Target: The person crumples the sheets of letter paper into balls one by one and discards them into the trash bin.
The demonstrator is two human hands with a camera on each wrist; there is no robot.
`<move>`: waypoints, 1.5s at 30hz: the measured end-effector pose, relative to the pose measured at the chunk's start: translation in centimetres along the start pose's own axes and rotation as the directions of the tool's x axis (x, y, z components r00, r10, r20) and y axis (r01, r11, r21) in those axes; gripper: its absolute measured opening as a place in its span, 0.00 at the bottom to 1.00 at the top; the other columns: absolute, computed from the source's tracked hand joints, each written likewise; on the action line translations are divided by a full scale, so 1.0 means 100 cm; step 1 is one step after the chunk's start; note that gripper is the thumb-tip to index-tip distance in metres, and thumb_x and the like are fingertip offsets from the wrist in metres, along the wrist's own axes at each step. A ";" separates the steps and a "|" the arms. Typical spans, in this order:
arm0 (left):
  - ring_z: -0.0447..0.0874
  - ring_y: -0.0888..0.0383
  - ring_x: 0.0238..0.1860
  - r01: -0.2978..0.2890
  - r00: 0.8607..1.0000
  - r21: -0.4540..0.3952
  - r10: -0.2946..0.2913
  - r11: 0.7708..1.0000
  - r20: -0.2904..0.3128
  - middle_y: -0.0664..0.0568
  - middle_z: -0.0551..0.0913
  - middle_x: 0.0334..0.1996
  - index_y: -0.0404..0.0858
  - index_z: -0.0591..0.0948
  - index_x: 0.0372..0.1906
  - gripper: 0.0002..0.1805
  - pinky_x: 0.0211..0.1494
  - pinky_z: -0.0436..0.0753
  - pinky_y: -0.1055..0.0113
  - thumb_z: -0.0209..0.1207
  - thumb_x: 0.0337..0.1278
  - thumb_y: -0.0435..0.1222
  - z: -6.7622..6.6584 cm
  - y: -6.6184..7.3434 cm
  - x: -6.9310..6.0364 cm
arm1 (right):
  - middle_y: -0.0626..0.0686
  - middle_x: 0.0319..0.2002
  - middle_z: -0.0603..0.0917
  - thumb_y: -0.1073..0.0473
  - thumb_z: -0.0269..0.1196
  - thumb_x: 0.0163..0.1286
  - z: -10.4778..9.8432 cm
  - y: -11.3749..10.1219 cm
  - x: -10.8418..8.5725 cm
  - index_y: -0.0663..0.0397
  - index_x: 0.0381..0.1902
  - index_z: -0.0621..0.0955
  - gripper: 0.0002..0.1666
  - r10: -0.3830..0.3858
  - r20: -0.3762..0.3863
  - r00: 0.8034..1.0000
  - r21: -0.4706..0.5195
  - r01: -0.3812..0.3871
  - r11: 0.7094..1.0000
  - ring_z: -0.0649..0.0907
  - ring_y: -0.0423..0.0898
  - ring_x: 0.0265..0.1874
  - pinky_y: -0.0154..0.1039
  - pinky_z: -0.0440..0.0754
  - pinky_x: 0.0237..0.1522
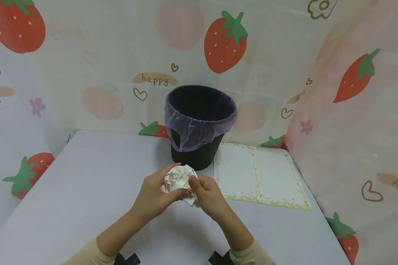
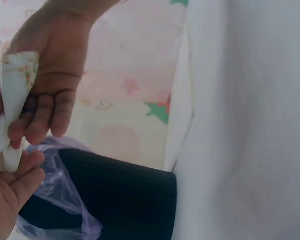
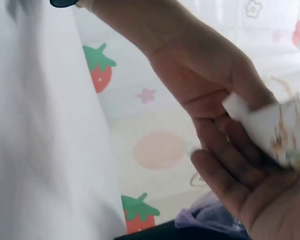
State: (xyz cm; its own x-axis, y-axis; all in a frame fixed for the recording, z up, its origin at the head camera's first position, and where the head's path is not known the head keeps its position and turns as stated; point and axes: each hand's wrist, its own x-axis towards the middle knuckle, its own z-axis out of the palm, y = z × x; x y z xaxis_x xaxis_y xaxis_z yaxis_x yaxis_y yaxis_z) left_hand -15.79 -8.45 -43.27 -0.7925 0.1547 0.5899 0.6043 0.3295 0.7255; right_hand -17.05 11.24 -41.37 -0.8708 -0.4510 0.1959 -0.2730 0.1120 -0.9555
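Both hands hold a crumpled ball of white printed paper [image 1: 180, 179] above the table, in front of the bin. The left hand [image 1: 154, 195] grips it from the left, its thumb across the near side. From the right, the right hand [image 1: 212, 195] presses its thumb on the ball with its fingers curled behind. In the left wrist view, a folded flap of the paper [image 2: 19, 80] sticks out between the hands. The right wrist view shows a paper edge with a floral print [image 3: 280, 130]. A black bin [image 1: 195, 156] with a purple liner bag [image 1: 199, 129] stands just beyond the hands.
Flat sheets of white paper [image 1: 275, 176] with a floral border lie on the white table [image 1: 112, 165], right of the bin. A strawberry-print curtain [image 1: 119, 44] hangs behind the table and along both sides.
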 end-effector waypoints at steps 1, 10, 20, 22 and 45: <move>0.87 0.60 0.46 0.013 1.000 -0.043 -0.013 0.999 0.003 0.54 0.88 0.53 0.41 0.80 0.65 0.37 0.45 0.87 0.68 0.79 0.46 0.39 -0.002 -0.001 0.001 | 0.62 0.39 0.86 0.30 0.50 0.75 -0.005 0.000 0.000 0.73 0.52 0.80 0.46 -0.043 0.087 0.995 0.019 0.041 0.999 0.85 0.42 0.35 0.34 0.86 0.38; 0.86 0.60 0.45 0.191 0.981 -0.311 -0.196 0.931 0.016 0.43 0.88 0.51 0.35 0.85 0.57 0.17 0.45 0.87 0.71 0.66 0.65 0.32 -0.013 0.001 0.006 | 0.69 0.60 0.81 0.22 0.66 0.52 -0.026 0.003 0.005 0.70 0.70 0.70 0.66 -0.075 0.350 0.934 0.094 0.044 0.995 0.85 0.54 0.56 0.41 0.84 0.58; 0.73 0.55 0.72 0.067 0.998 -0.192 -0.066 0.979 0.013 0.52 0.78 0.68 0.41 0.82 0.64 0.20 0.71 0.72 0.72 0.62 0.69 0.31 0.002 0.000 -0.001 | 0.60 0.54 0.84 0.21 0.67 0.50 -0.009 0.010 0.006 0.70 0.67 0.72 0.65 -0.024 0.189 0.982 0.194 -0.014 0.981 0.87 0.51 0.50 0.43 0.87 0.53; 0.70 0.54 0.74 0.014 0.999 -0.123 -0.008 0.992 0.046 0.55 0.74 0.72 0.44 0.80 0.67 0.22 0.74 0.68 0.70 0.61 0.71 0.32 0.004 0.000 -0.001 | 0.56 0.49 0.86 0.22 0.70 0.51 -0.008 0.010 0.005 0.70 0.63 0.75 0.62 0.005 0.136 0.991 0.227 -0.036 0.973 0.87 0.48 0.45 0.41 0.88 0.50; 0.65 0.52 0.77 -0.071 0.914 -0.314 0.188 0.947 0.359 0.51 0.67 0.77 0.41 0.65 0.78 0.46 0.80 0.61 0.63 0.72 0.55 0.28 -0.007 -0.001 0.006 | 0.48 0.32 0.85 0.48 0.64 0.74 -0.009 0.011 0.005 0.70 0.44 0.84 0.25 -0.125 0.052 0.991 0.171 0.114 0.979 0.83 0.41 0.31 0.36 0.87 0.34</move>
State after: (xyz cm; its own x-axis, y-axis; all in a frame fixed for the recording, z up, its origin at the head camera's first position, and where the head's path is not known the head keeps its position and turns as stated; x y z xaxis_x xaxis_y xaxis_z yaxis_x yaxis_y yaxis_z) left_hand -16.29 -9.05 -42.69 -0.6408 0.5376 0.5480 0.6541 0.0087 0.7563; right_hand -18.14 11.98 -42.13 -0.8073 -0.5072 0.3016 -0.2965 -0.0931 -0.9505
